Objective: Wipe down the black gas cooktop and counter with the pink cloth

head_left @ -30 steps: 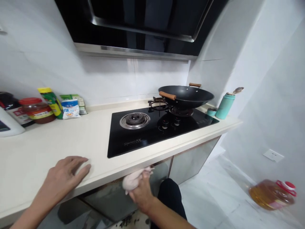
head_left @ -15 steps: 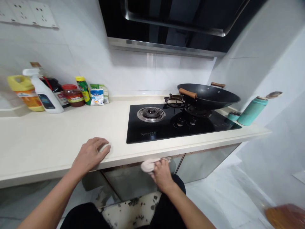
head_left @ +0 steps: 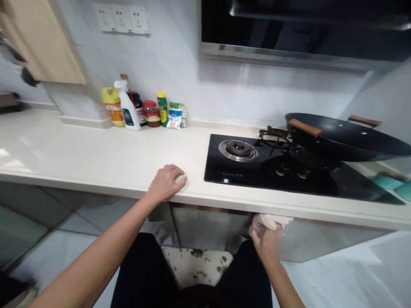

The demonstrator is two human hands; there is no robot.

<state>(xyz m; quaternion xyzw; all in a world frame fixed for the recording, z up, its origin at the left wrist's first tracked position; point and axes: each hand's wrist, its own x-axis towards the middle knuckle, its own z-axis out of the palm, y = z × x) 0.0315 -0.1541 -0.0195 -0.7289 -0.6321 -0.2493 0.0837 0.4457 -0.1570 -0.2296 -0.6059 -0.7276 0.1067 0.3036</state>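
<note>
My left hand (head_left: pixel 166 183) rests on the front edge of the pale countertop (head_left: pixel 105 158), left of the black gas hob (head_left: pixel 257 173). Its fingers are loosely bent, with the thumb apart and nothing seen in its grasp. Below the counter's edge, my right hand (head_left: pixel 269 244) grips a bunched, whitish cloth (head_left: pixel 269 220). This cloth lies against the upper part of the cabinet doors (head_left: pixel 321 235), near the gap between two of them. Part of the palm side is hidden.
A black wok (head_left: pixel 349 137) with wooden handles sits on the hob's right burner. Along the wall stand a white spray bottle (head_left: pixel 130 111), a yellow jug (head_left: pixel 114 109), a red-lidded jar (head_left: pixel 151 114) and small packets (head_left: pixel 175 117). A range hood (head_left: pixel 289 34) hangs above.
My view has swung left, bringing a wooden wall cabinet into sight. The right hand and cloth have shifted right along the cabinet front, past the door gap. The left hand stays on the counter edge.
</note>
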